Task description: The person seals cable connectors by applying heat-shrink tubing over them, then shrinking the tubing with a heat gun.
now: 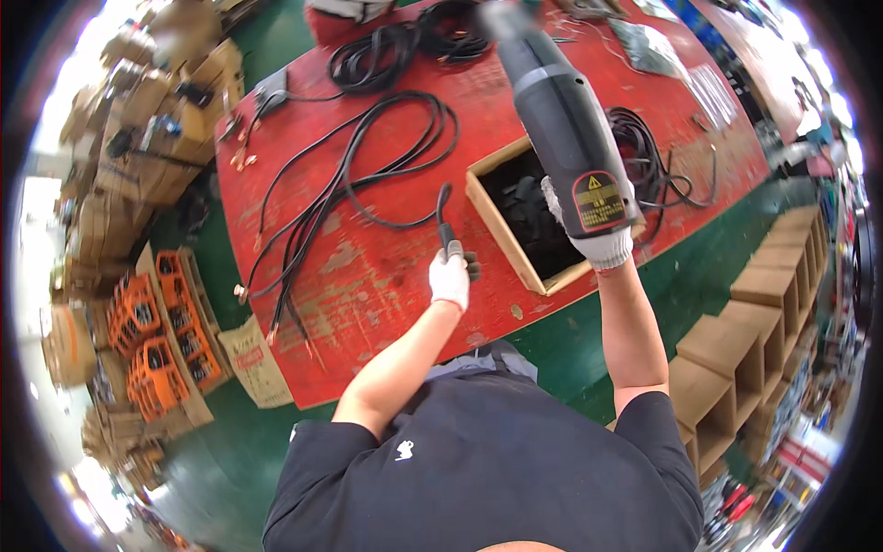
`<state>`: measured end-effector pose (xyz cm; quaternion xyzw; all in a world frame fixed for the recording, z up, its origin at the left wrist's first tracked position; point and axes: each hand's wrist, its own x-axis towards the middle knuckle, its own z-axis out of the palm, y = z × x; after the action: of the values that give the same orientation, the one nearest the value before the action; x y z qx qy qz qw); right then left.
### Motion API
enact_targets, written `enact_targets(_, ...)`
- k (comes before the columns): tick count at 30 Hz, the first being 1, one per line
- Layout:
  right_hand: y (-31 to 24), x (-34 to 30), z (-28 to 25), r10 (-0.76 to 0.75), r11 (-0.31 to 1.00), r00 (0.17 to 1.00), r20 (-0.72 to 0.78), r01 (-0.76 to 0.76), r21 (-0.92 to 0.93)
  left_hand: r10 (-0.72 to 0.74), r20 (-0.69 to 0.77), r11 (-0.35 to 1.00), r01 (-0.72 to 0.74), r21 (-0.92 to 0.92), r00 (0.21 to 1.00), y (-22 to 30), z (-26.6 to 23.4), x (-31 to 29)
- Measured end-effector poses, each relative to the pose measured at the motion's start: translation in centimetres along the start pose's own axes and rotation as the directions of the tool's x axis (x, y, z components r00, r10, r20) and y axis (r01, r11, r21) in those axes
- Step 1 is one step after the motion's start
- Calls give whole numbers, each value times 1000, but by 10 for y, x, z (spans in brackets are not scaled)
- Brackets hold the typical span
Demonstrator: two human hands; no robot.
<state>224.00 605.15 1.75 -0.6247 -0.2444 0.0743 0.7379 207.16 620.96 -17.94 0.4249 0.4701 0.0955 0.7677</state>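
Note:
In a white glove with dark fingertips, my left hand (450, 273) is closed around the thicker black end of a cable (445, 232). From there the cable loops away to the left over the red table. My right hand (602, 247), also gloved, holds up a large dark grey power tool (566, 129) above an open cardboard box (517, 241). The tool hides most of that hand's fingers. A yellow warning label marks its near end, and its far tip is blurred. Dark things I cannot make out lie inside the box.
Black cables with bare copper ends (299, 230) spread across the left of the red table (386, 313). Coiled cables (372, 60) lie at the back, another coil (639, 138) at the right. Cardboard boxes (713, 368) stand at right, orange parts (152, 363) at left.

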Motion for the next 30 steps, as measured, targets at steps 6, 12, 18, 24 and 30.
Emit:
enact_targets(6,58,-11,65,-91,882,987,134,142,-449,56,-10,962,-51,269,998,74,-159,-41)
enact_targets(12,101,-43,89,-154,372,733,662,664,-649,35,-146,984,-9,178,989,93,-296,-55)
enact_targets(18,93,-49,45,-100,255,672,734,730,-634,-21,-123,999,15,-46,992,81,-342,-42)
enact_targets(24,85,-34,-31,-52,-78,894,446,441,-894,-6,-62,1000,6,0,998,83,-325,-37)
enact_targets(30,152,-11,-81,-139,-251,963,231,191,-949,-12,-24,997,14,74,1000,92,-315,-36)
